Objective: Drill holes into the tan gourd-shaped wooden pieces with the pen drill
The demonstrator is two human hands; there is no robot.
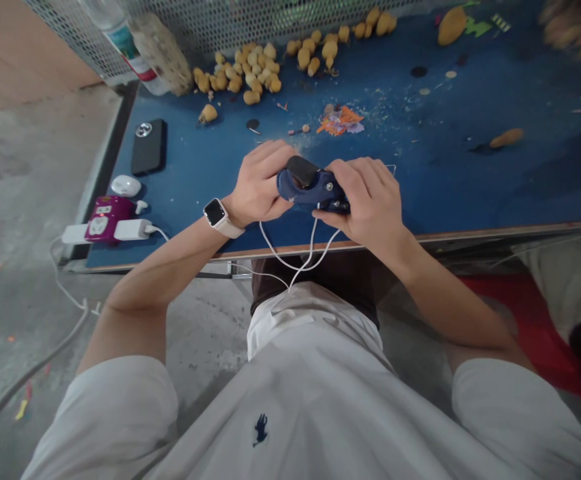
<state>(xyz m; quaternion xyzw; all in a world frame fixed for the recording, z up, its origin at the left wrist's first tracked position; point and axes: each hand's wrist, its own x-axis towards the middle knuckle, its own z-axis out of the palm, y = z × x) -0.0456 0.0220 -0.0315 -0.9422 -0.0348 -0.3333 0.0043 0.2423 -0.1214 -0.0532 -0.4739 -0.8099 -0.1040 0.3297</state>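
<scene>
A dark blue plastic handheld tool (310,189) with a black top piece and small metal screws sits between my hands, above the blue table (420,180). My left hand (258,183), with a white smartwatch (216,215) on its wrist, grips the tool's left end. My right hand (370,200) wraps its right end. A thin white cable (312,250) runs down from under the tool and hangs past the table's front edge. Part of the tool is hidden by my fingers.
A heap of small tan lumps (240,77) lies along the far table edge by a perforated metal mesh (210,27). Orange scraps (340,121) lie nearby. A black phone (149,147), white earbud case (125,185) and pink power socket (105,219) sit left. Another person's blurred hand (573,27) shows top right.
</scene>
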